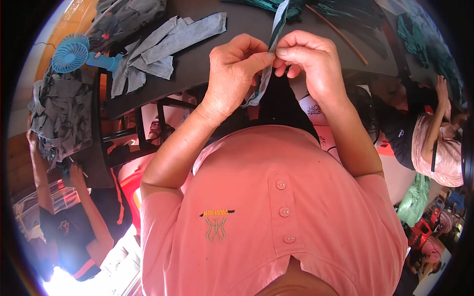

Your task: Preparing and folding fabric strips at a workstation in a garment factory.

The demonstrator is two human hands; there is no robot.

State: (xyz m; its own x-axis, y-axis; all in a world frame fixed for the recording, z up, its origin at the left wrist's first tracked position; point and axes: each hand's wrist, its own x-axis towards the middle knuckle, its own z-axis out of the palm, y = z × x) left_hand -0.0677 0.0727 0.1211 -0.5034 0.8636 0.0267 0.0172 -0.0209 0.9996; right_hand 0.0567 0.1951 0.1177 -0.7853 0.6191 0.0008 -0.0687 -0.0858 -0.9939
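Observation:
A narrow grey fabric strip (277, 28) with a dark green face hangs between my hands, running from the table's edge down toward my lap. My left hand (236, 61) pinches its middle between thumb and forefinger. From the other side, the thumb and forefinger of my right hand (310, 56) close on the same spot, the other fingers curled loosely. The fingertips of both hands almost touch. Further left on the dark table (195, 64) lie several grey cut fabric strips (180, 42), overlapping one another.
A blue handheld fan (71, 53) lies left of the strips, near heaps of grey fabric pieces (64, 113). A thin brown stick (340, 34) and dark green cloth (345, 10) are at the far right of the table. Other people work at the left (74, 222) and right (439, 133).

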